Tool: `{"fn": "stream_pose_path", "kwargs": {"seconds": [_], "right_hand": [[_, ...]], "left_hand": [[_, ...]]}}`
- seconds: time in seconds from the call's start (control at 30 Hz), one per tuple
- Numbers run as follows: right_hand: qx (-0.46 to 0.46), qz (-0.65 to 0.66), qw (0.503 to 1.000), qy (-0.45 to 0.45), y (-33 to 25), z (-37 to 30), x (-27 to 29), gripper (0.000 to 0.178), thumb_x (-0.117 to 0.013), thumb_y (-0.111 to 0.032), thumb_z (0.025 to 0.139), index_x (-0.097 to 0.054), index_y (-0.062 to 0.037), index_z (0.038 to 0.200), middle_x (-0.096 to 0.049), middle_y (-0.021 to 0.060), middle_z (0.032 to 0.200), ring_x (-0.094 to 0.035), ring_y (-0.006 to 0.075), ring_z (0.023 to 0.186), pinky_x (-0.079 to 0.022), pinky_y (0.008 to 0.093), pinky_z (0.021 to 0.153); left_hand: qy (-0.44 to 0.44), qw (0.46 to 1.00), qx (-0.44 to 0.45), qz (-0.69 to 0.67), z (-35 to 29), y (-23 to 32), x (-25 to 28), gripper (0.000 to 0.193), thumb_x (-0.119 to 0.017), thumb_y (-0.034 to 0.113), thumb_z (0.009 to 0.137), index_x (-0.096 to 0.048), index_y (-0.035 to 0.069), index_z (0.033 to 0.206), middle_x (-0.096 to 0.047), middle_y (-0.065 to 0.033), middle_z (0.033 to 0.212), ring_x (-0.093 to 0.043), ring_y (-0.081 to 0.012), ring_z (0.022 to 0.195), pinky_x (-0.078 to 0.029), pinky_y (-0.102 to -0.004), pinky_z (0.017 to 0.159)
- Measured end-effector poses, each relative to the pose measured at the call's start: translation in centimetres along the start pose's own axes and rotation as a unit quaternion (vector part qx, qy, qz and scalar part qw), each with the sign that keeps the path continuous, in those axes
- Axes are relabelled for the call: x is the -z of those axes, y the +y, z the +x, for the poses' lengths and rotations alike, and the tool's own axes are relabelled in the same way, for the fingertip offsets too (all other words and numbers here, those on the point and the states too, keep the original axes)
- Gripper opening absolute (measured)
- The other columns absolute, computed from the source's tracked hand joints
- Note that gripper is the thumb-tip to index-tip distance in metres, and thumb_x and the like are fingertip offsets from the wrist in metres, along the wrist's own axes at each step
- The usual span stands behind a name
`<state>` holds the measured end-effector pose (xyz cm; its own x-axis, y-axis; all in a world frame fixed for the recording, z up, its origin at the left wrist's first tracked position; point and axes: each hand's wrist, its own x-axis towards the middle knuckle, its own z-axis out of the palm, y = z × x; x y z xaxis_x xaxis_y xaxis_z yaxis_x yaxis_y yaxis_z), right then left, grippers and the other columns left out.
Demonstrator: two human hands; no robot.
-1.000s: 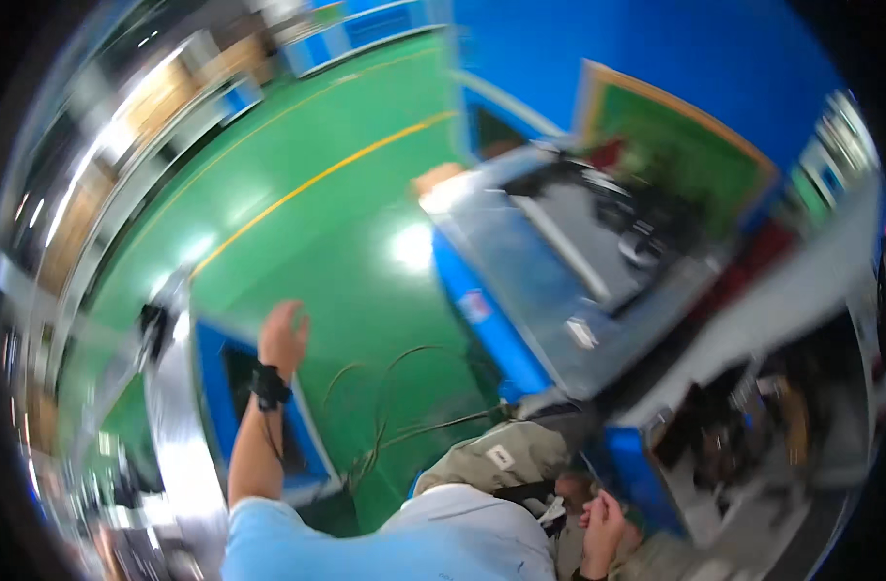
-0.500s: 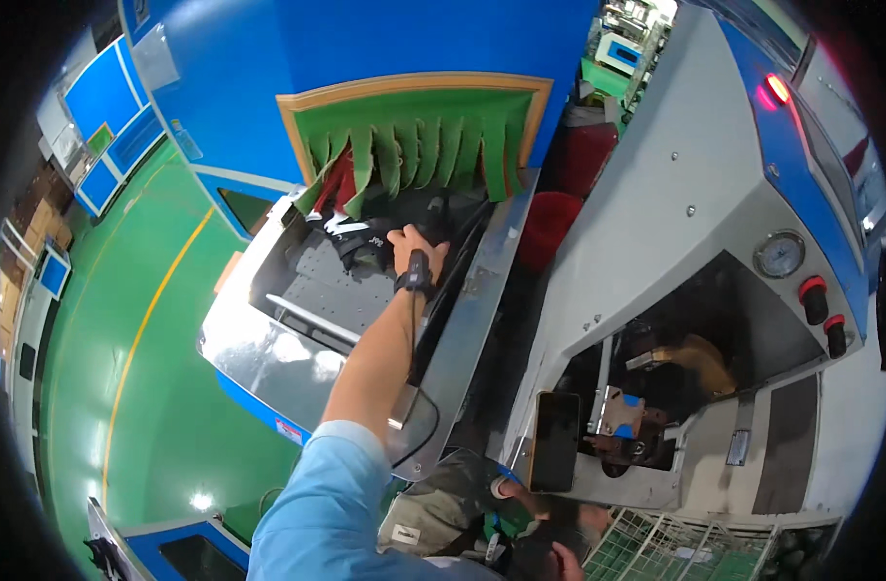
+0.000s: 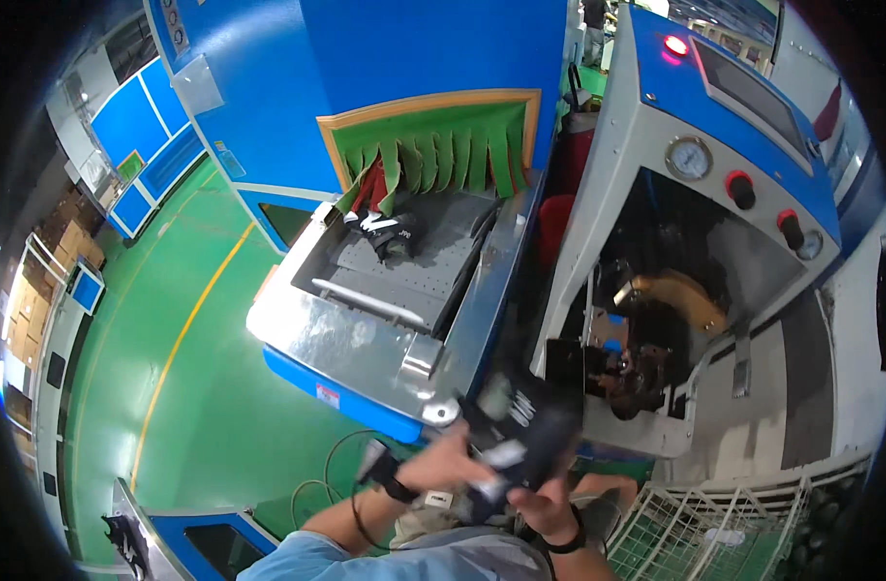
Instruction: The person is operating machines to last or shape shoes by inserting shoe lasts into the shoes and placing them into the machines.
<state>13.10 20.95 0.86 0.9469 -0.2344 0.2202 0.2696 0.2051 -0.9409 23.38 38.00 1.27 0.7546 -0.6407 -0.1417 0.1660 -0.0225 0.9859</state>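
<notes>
In front of my body I hold a black shoe with white marks, blurred by motion, so its exact shape is unclear. My left hand grips it from the left, thumb across its lower part. On the other side my right hand has its fingers on the shoe's lower right edge, partly hidden behind it. Another black shoe piece with white parts lies on the perforated dark conveyor bed, just outside the green strip curtain.
Right of me stands a grey-and-blue machine with a gauge, dark-and-red knobs and a brass-coloured curved part. A wire basket is at lower right. The conveyor's metal end plate juts toward me.
My left hand has come back from the conveyor bed to my body with the black shoe. Both hands are now on it. The view has shifted toward the right-hand machine.
</notes>
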Motion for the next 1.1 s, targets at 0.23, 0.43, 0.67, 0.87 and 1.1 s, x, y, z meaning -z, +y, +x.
{"fn": "stream_pose_path", "kwargs": {"seconds": [0.23,0.43,0.67,0.87,1.1], "right_hand": [[-0.025,-0.057,0.986,0.155,-1.2,-5.8,3.1,0.109,-0.075,-0.022,0.08,-0.003,0.0004,0.159,-0.032,0.0185,0.152,-0.04,0.03,0.136,-0.032,0.0411,0.114],[0.05,-0.427,0.888,0.164,-4.4,-9.3,7.9,0.084,-0.074,-0.02,0.072,-0.043,0.0061,0.146,-0.054,0.0187,0.134,-0.053,0.0312,0.124,-0.042,0.0407,0.106],[-0.061,0.426,0.879,0.208,-5.6,-8.9,11.9,0.069,-0.059,-0.018,0.083,-0.043,-0.0013,0.148,-0.055,0.0154,0.14,-0.056,0.027,0.127,-0.044,0.0394,0.109],[0.027,-0.285,0.947,0.146,-15.2,-0.2,13.8,0.081,-0.074,-0.014,0.084,-0.035,0.0031,0.153,-0.055,0.0171,0.14,-0.055,0.0194,0.124,-0.042,0.0323,0.105],[-0.006,-0.465,0.875,0.132,-19.0,11.1,12.9,0.075,-0.075,-0.017,0.082,-0.044,0.0024,0.147,-0.068,0.0201,0.119,-0.065,0.0208,0.109,-0.049,0.0321,0.095]], "left_hand": [[0.096,0.986,0.127,0.054,-0.5,-1.4,-10.0,0.062,-0.069,0.042,0.091,-0.055,-0.007,0.126,-0.067,-0.0194,0.117,-0.065,-0.0258,0.108,-0.05,-0.0331,0.093],[0.028,0.9,-0.204,0.383,-0.8,-4.7,-14.4,0.017,-0.057,0.015,0.088,-0.059,-0.001,0.083,-0.059,-0.0213,0.082,-0.059,-0.0449,0.081,-0.049,-0.0516,0.075],[0.019,0.978,-0.207,-0.029,-1.0,2.0,-15.9,0.031,-0.045,0.022,0.103,-0.057,-0.003,0.089,-0.059,-0.0163,0.083,-0.061,-0.0295,0.075,-0.048,-0.0414,0.067],[-0.081,0.982,-0.11,0.133,1.8,0.5,-11.0,0.038,-0.053,0.028,0.102,-0.06,-0.004,0.082,-0.057,-0.0143,0.071,-0.056,-0.0263,0.064,-0.046,-0.037,0.063],[-0.155,0.963,-0.089,0.202,2.1,-4.1,-10.6,0.032,-0.06,0.028,0.096,-0.066,-0.002,0.085,-0.065,-0.0217,0.08,-0.064,-0.0395,0.073,-0.049,-0.0461,0.064]]}}
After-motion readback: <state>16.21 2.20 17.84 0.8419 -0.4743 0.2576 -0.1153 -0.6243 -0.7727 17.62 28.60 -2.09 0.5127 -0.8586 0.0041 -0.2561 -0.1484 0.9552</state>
